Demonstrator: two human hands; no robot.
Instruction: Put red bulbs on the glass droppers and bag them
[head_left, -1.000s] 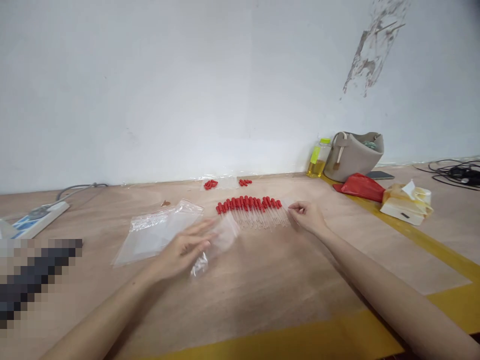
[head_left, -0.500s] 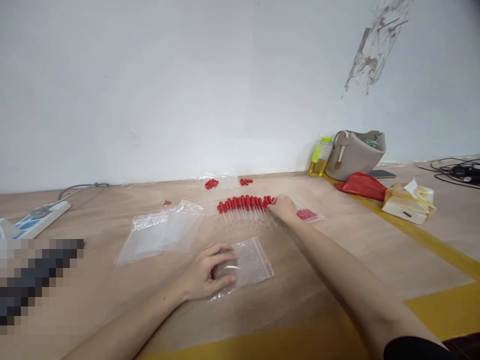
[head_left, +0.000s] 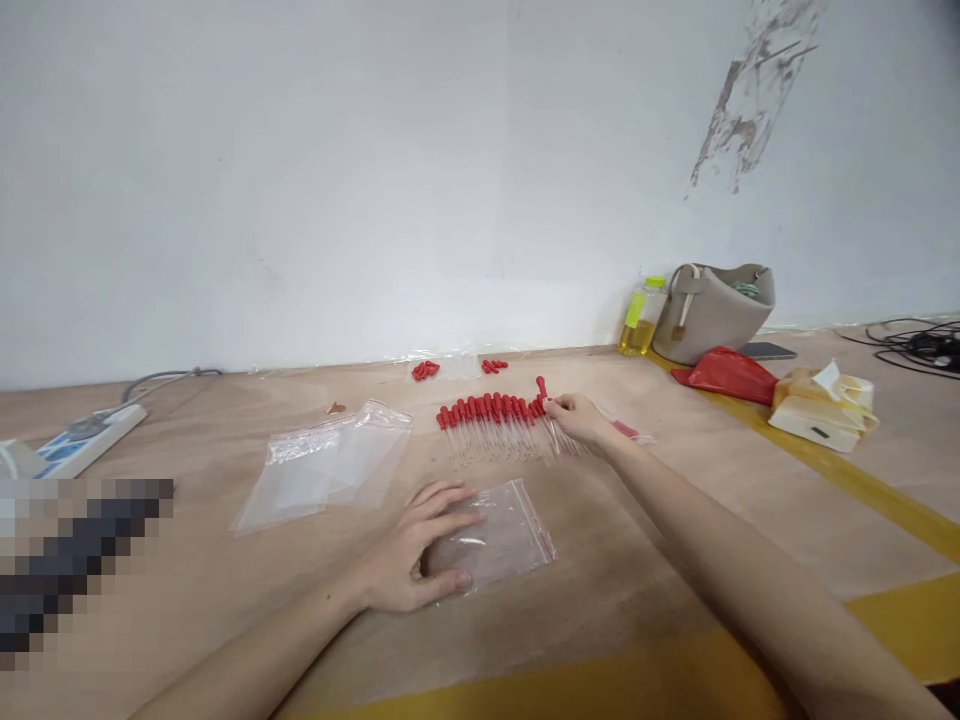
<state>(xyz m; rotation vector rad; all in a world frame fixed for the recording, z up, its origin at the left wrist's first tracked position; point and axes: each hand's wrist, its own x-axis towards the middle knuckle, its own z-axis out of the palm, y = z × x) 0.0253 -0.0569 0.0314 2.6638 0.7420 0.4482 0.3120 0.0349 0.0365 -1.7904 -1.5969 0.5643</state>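
Note:
My right hand is closed in a pinch on a dropper, whose red rubber bulb stands above the fingertips. Beside it lies a row of several droppers with red bulbs toward the wall and clear thin tubes toward me. My left hand rests with fingers spread on the left part of a clear zip bag, which lies flat. Further left, several overlapping zip bags lie on the brown covering.
Loose red bulbs lie near the wall. A bag with red bulbs is partly behind my right hand. To the right stand a bottle, a grey handbag, a red pouch and a tissue pack. A power strip lies left.
My right hand has shifted slightly right, and one dropper now sticks up from its fingers, raised out of the row. My left hand stays on the bag.

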